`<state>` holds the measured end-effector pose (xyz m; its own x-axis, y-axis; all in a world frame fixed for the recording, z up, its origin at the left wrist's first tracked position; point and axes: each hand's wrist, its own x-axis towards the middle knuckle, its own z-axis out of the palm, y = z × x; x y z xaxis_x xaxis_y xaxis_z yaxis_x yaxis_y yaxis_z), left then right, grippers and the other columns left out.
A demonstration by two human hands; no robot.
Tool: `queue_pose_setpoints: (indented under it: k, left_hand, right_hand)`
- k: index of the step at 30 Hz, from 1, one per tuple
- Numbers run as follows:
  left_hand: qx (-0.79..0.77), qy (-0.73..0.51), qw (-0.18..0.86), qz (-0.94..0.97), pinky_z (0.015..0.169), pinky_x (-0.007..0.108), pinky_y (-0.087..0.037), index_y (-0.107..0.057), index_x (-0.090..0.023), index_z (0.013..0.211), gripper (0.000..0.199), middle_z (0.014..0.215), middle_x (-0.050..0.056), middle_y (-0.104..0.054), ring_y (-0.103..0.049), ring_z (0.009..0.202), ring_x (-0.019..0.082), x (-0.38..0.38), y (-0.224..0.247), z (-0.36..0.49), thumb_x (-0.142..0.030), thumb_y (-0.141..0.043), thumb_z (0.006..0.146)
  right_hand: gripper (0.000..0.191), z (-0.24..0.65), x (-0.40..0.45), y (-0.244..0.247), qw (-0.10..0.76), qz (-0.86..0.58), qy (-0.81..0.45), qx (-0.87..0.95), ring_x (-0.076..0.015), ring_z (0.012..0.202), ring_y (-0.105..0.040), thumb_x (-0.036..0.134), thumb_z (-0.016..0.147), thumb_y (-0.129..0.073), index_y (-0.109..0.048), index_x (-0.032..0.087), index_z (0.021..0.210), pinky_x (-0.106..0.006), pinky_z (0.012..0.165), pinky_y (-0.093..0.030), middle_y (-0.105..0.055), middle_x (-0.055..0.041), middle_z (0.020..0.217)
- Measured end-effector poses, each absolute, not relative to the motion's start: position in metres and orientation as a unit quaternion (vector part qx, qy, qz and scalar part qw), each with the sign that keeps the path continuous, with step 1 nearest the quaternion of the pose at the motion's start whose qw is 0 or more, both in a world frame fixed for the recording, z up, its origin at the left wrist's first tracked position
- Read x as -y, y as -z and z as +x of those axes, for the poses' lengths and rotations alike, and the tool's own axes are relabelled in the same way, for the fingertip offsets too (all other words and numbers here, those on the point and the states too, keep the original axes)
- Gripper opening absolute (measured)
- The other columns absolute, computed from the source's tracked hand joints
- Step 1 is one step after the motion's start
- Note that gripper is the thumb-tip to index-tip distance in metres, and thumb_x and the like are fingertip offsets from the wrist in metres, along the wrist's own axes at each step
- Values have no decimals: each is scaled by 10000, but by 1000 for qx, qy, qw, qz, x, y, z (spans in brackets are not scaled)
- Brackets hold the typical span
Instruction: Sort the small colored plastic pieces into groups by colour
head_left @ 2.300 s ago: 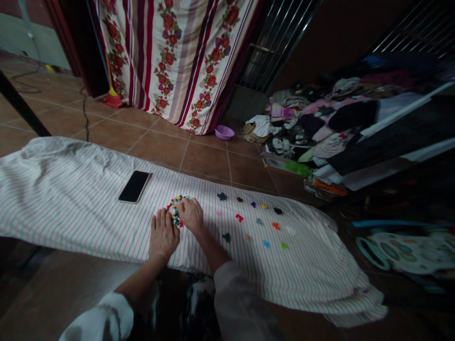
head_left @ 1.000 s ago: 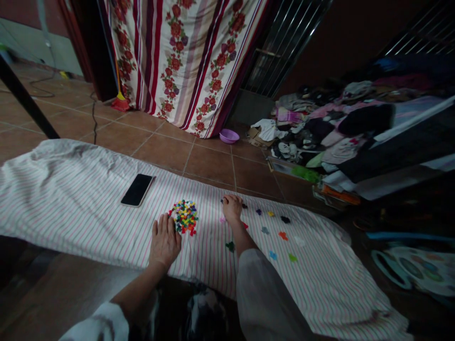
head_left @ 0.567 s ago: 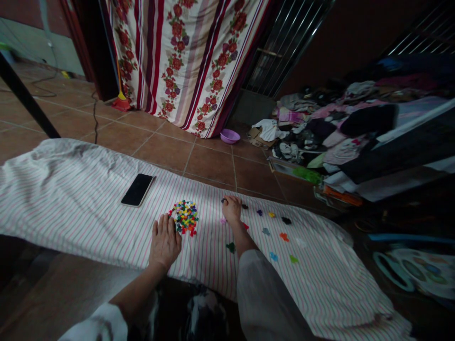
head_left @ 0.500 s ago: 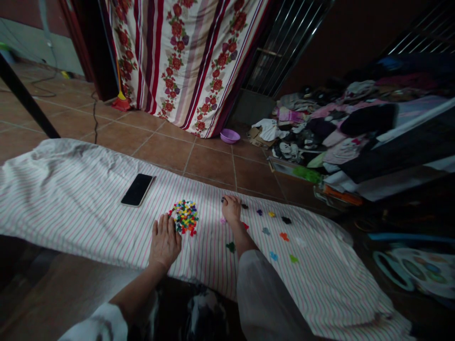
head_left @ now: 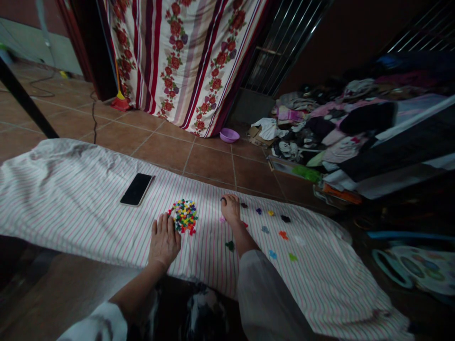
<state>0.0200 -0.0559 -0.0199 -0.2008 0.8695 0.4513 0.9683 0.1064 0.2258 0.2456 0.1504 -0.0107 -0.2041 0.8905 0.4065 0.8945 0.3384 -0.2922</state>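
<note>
My left hand [head_left: 164, 240] lies flat on the striped cloth [head_left: 88, 199], fingers stretched out. Its fingertips reach the near left edge of a pile of small multicoloured pieces [head_left: 185, 215]. Further right, my right hand [head_left: 232, 207] is lowered to the cloth with its fingers curled together around a small dark piece [head_left: 222, 199], which shows only in part at the fingertips. Close by that hand are a pink cluster [head_left: 222, 219], a dark brown cluster [head_left: 244, 205] and a partly covered red one [head_left: 245, 225]. A dark green cluster [head_left: 230, 246] lies nearer to me.
Single-colour clusters spread to the right, among them purple [head_left: 259, 211], yellow [head_left: 270, 213], black [head_left: 285, 219], orange [head_left: 283, 235] and light green [head_left: 292, 257]. A phone [head_left: 137, 189] lies left of the pile. Beyond the cloth, a purple basin [head_left: 229, 135] stands on the tiled floor.
Both hands stay almost in place. The whole view has shifted very slightly; nothing else has visibly moved.
</note>
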Motion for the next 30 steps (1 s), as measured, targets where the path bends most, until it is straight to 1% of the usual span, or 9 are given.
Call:
queue_pose_setpoints:
  k: [5,11,17,23,27,30]
  left_hand:
    - [738,243,97,-622,1108,545,-319,-527,5,1261,501,1373,261,-512,-445,1328,355,56,20,20,-254,-404,851]
    - [736,248,115,-619,1106,536,-327,-507,29,1266,509,1362,267,-519,-449,1322,362,56,20,21,-255,-405,855]
    - [735,253,117,-618,1108,536,-324,-493,28,1276,517,1370,271,-510,-436,1335,360,56,21,21,-255,-402,853]
    - [740,263,83,-614,1116,538,-310,-510,12,1267,499,1381,266,-502,-406,1360,357,57,19,20,-251,-410,855]
    - [740,270,71,-612,1119,537,-308,-510,16,1265,484,1381,276,-497,-389,1373,353,57,18,20,-231,-405,862]
    - [741,269,72,-611,1116,532,-317,-519,14,1252,466,1376,275,-502,-396,1370,348,57,18,19,-227,-395,872]
  right_hand:
    - [290,241,-148,10,303,-561,11,770,-248,1053,-539,111,843,-436,-707,162,937,-393,974,-385,-703,-112,990]
    - [285,215,-127,2,349,-503,-8,791,-246,1043,-536,98,844,-442,-712,158,912,-383,964,-420,-693,-112,982]
    - [252,181,-88,0,364,-452,-70,811,-232,1031,-546,126,863,-481,-713,197,931,-374,955,-447,-689,-82,966]
    - [210,158,-61,1,347,-400,-120,840,-216,1064,-540,142,856,-538,-719,209,938,-367,976,-456,-685,-68,969]
    - [188,151,-49,1,359,-373,-124,846,-227,1082,-535,162,857,-556,-732,220,891,-400,975,-471,-664,-73,983]
    - [180,147,-40,1,358,-341,-122,861,-232,1112,-516,156,851,-572,-736,217,894,-421,995,-468,-648,-83,1019]
